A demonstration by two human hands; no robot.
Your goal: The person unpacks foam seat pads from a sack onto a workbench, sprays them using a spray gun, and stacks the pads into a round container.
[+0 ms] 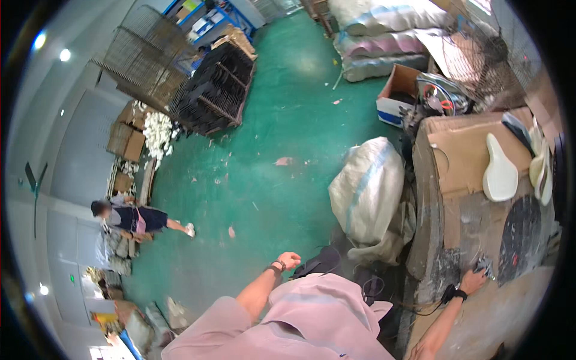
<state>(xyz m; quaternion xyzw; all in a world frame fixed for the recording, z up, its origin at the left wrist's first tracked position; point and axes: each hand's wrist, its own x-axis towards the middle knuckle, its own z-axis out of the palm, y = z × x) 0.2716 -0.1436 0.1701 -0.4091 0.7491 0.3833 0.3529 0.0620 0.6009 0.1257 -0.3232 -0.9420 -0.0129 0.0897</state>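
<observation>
My right hand (pixel 473 281) is on the worktable (pixel 474 225), its fingers closed on a small grey metal tool (pixel 483 265) whose exact kind does not show. A black band and a dark piece are at that wrist, and a dark cable (pixel 420 311) runs close by. Hanging by my left side, my left hand (pixel 289 260) has its fingers curled in, with nothing visible in it. Farther back on the table lies a cream saddle-shaped piece (pixel 500 174), wide end toward me. More cream pieces (pixel 542 171) are stacked at its right.
A big white woven sack (pixel 369 189) stands on the green floor (pixel 270 174) left of the table. Beyond it are an open carton (pixel 397 90) and stacked sacks (pixel 390 45). A rack of black parts (pixel 213 87) stands far left; a person (pixel 141 219) is at the left.
</observation>
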